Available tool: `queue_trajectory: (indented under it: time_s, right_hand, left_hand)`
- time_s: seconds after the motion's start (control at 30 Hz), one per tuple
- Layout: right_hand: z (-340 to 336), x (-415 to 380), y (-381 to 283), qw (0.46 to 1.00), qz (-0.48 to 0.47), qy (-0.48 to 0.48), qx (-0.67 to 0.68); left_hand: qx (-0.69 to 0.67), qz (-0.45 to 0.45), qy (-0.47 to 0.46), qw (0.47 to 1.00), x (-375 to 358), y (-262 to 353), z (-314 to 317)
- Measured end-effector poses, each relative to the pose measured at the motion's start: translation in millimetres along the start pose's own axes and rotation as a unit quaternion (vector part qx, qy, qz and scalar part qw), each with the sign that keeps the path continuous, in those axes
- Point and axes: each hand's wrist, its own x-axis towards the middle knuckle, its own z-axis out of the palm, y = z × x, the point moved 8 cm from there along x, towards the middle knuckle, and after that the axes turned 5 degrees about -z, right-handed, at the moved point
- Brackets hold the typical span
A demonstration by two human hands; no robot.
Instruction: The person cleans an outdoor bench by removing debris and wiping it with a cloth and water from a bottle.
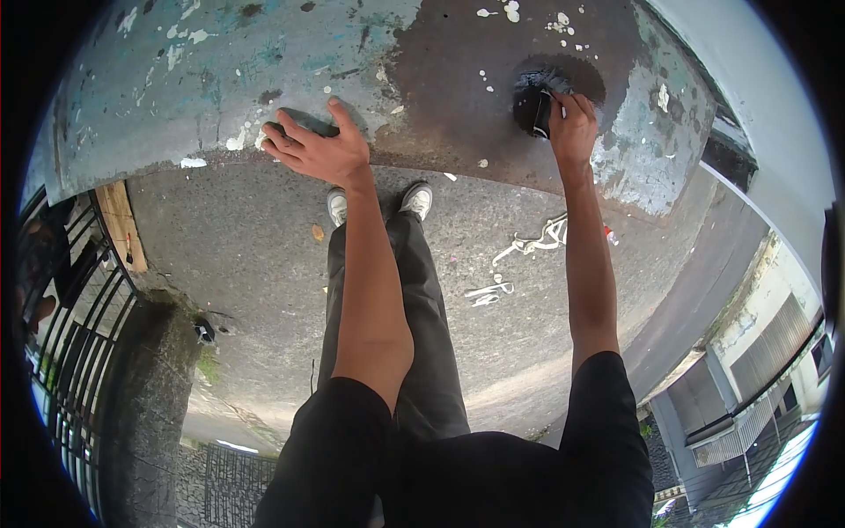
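Note:
My left hand (319, 150) lies with its fingers spread on the front edge of a worn, paint-spotted surface (290, 70). Nothing is in it. Over on the right, my right hand (574, 123) has its fingers closed on a flat black piece with white edging (541, 114); its exact kind I cannot make out. That piece rests against a dark, shiny wet patch (576, 75), which covers part of the surface's brown area. My fingers hide some of the black piece.
White cord-like strips (532, 242) and a smaller white strip (490, 292) lie on the concrete ground (264, 238) below the surface. My shoes (417, 201) stand near its front edge. A black metal railing (79, 352) runs along the left, beside a wooden board (121, 224).

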Motion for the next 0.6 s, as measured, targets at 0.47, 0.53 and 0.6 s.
queue_trajectory:
  time_s: [0.47,0.53,0.6]
  right_hand:
    - [3,9,1,0.998,-0.038,0.013,-0.044]
    - [2,-3,-17,0.998,-0.056,-0.015,-0.016]
    - [-2,-6,-16,0.998,-0.057,-0.023,-0.003]
  left_hand:
    - [-0.018,-0.004,-0.006,1.0,2,-1,3]
    - [-0.004,-0.003,0.002,1.0,1,0,1]
    - [-0.006,-0.01,-0.006,1.0,1,2,-1]
